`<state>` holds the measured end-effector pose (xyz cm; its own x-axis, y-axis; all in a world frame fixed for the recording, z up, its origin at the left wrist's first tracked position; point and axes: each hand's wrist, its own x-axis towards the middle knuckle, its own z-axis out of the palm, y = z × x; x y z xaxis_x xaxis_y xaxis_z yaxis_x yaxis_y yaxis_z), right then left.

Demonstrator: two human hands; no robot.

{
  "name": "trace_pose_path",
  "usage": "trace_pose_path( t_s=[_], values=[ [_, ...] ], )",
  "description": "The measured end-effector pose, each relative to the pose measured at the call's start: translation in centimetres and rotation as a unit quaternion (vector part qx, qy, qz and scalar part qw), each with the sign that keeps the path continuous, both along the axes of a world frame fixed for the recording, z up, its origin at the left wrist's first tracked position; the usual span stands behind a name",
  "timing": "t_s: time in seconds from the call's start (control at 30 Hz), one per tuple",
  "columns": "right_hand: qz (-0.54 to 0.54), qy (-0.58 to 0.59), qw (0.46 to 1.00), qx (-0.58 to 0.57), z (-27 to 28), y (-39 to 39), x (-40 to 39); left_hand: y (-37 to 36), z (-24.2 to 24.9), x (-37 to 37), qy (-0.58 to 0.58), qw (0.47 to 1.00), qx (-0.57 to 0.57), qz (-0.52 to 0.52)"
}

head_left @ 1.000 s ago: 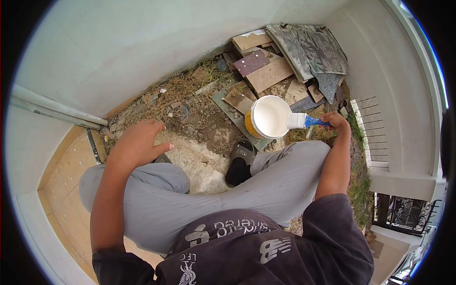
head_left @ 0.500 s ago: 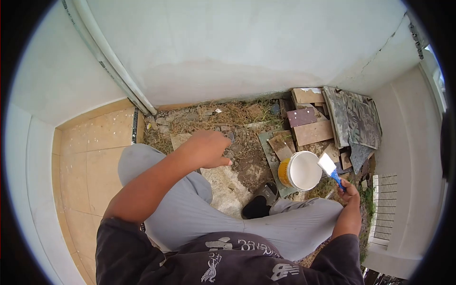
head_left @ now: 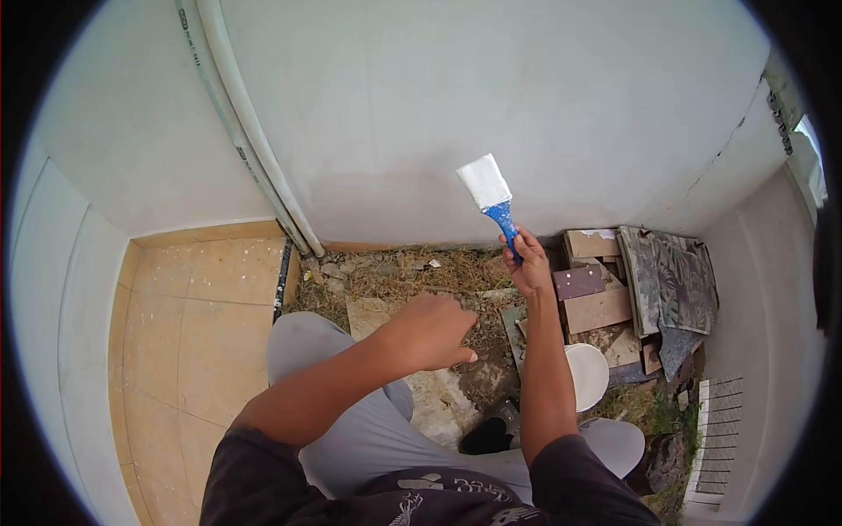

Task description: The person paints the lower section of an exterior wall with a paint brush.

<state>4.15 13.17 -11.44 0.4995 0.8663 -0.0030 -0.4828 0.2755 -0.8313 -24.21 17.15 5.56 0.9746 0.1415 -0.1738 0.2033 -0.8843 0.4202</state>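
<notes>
My right hand (head_left: 528, 261) grips the blue handle of a paintbrush (head_left: 488, 186) and holds it up in front of the wall (head_left: 377, 114). White paint covers the bristles, which point up and to the left, and white specks dot the handle. My left hand (head_left: 431, 333) hangs in front of my bent left knee, fingers curled down and thumb sticking out to the right, with nothing showing in it. Partly behind my right forearm stands a white bucket (head_left: 589, 377) on the ground; its left side is hidden.
Broken tiles (head_left: 599, 311) and a patterned board (head_left: 668, 279) are stacked at the right. Pipes (head_left: 254, 145) run down the wall at the left, beside a tiled floor (head_left: 206, 342). Dry grass and rubble (head_left: 386, 272) line the wall's foot. A white grille (head_left: 719, 434) stands low at the right.
My right hand has swung up and left with the paintbrush, from beside the bucket to before the wall. My left hand keeps its curled pose. The view has shifted upward.
</notes>
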Motion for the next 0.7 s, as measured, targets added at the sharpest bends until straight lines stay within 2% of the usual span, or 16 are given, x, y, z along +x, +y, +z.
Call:
trace_pose_path(
  t_s=[0.03, 0.1, 0.2, 0.23, 0.27, 0.33, 0.4, 0.47, 0.53, 0.7],
  values=[
    [-0.024, 0.002, 1.0, -0.006, -0.7, 2.2, -3.0, 0.3, 0.0, -0.2, -0.006, 1.0, 0.0, 0.006],
    [-0.089, -0.086, 0.992, -0.018, -3.3, 5.6, -8.3, 0.8, -0.8, -0.4, 0.012, 1.0, 0.008, 0.015],
    [-0.249, -0.25, 0.934, -0.054, -8.1, 9.7, -13.8, 1.0, -1.3, -1.3, -0.007, 1.0, 0.002, 0.017],
    [-0.264, -0.26, 0.925, -0.079, -7.6, 10.7, -15.3, 1.1, -0.9, -1.4, -0.02, 1.0, -0.003, 0.015],
    [-0.279, -0.27, 0.915, -0.105, -7.1, 11.5, -16.7, 1.2, -0.1, -1.2, 0.042, 0.998, -0.032, 0.017],
    [-0.295, -0.301, 0.897, -0.135, -7.2, 13.8, -19.1, 1.2, 0.1, -1.8, 0.01, 0.999, -0.038, 0.01],
    [-0.309, -0.4, 0.854, -0.122, -7.5, 16.9, -21.9, 1.3, -0.3, -2.3, -0.015, 0.999, -0.036, 0.01],
    [-0.287, -0.444, 0.847, -0.061, -5.8, 19.6, -25.5, 1.6, -0.7, -2.6, -0.035, 0.999, -0.027, 0.025],
    [-0.193, -0.472, 0.86, -0.039, -4.9, 22.0, -28.4, 2.3, -0.6, -2.6, -0.025, 0.998, -0.05, 0.039],
    [-0.086, -0.5, 0.861, -0.026, -3.4, 24.1, -30.7, 3.5, -0.4, -2.6, 0.041, 0.997, -0.041, 0.059]
  ],
)
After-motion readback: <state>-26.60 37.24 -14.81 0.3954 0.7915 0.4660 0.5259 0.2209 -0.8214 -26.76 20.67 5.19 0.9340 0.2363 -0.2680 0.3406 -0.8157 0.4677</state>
